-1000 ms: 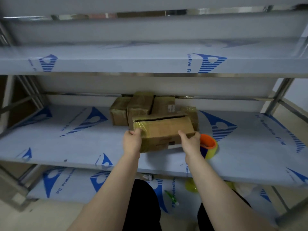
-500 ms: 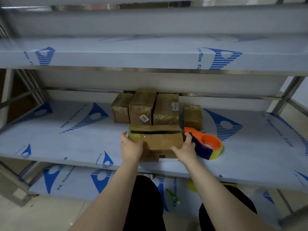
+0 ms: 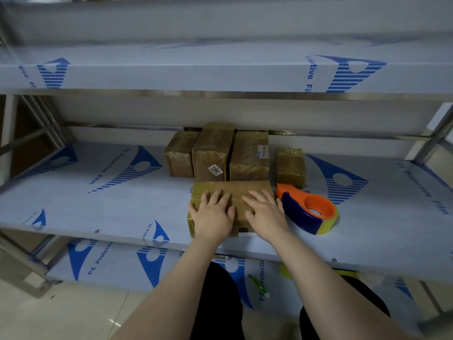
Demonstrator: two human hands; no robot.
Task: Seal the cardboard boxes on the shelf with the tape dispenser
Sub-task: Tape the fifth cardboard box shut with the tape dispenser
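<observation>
Pressing box (image 3: 240,186): left hand (image 3: 213,217), right hand (image 3: 266,214)

A stainless-steel shelving rack under white film with blue logos (image 3: 98,192) fills the view. Below its lowest tier lies pale glossy floor tile (image 3: 61,317) with a small glint. Behind its left posts, a dark brown panel (image 3: 24,153) shows.

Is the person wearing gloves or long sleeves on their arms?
No. The left hand and right hand have no gloves, rings or watch that I can see. The left forearm and right forearm are uncovered too, with no sleeve in view. Below them are black trousers.
</observation>
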